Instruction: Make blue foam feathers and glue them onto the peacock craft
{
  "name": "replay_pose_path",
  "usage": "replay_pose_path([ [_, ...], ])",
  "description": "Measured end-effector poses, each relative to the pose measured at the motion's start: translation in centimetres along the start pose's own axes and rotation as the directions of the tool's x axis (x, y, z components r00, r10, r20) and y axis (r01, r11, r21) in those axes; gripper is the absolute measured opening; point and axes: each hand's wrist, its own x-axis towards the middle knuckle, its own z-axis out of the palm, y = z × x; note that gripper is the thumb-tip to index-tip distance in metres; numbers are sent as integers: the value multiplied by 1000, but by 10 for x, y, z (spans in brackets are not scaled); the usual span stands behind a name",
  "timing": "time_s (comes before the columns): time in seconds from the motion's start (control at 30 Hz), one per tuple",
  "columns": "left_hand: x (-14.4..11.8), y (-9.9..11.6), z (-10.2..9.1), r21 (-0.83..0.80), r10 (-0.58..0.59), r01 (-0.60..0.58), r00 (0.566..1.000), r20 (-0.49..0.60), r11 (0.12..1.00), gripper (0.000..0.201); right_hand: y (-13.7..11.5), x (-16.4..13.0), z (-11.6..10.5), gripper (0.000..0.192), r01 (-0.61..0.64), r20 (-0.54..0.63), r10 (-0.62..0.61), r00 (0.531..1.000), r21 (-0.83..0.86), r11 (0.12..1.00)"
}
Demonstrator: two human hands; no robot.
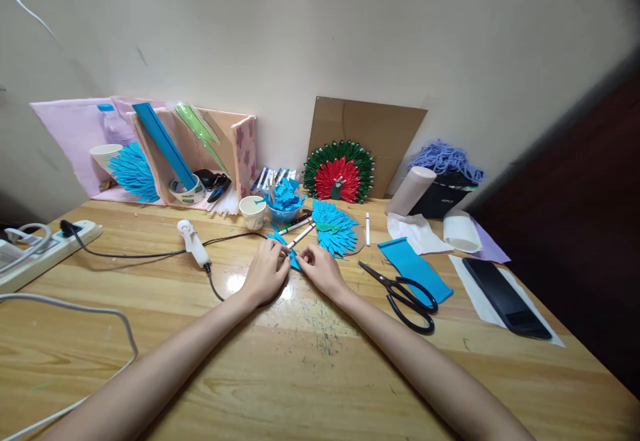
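Bare forearms reach across the scuffed wooden table (310, 361) to a small blue folded paper piece (295, 262) lying flat just before a blue paper fan (334, 228). Left hand (265, 271) and right hand (323, 271) pinch it between curled fingertips from either side.

L hand (266, 271) & R hand (323, 269) mid-table on paper piece (295, 262), glue gun (194, 243) to left, power strip (47, 249) far left, scissors (405, 292) to right, phone (506, 298) far right, cup (253, 212) & fan (334, 228) behind hands, cardboard (367, 141) against wall
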Motion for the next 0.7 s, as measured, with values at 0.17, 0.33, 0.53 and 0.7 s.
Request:
replay_pose_path([
  [0.17,-2,6,-7,-67,-142,139,989,-30,988,20,0,-1,-1,20,-40,-44,59,997,343,938],
  [0.33,-6,8,-7,-124,-112,110,994,-12,986,29,-8,-1,-1,28,-101,74,70,995,626,773],
  [0.53,0,-5,-2,-505,-188,179,982,34,844,26,-9,-1,3,27,-78,99,14,995,678,731],
  [0.7,4,-15,1,-681,-282,257,956,77,685,27,-11,-5,2,25,-43,96,-23,995,633,773],
])
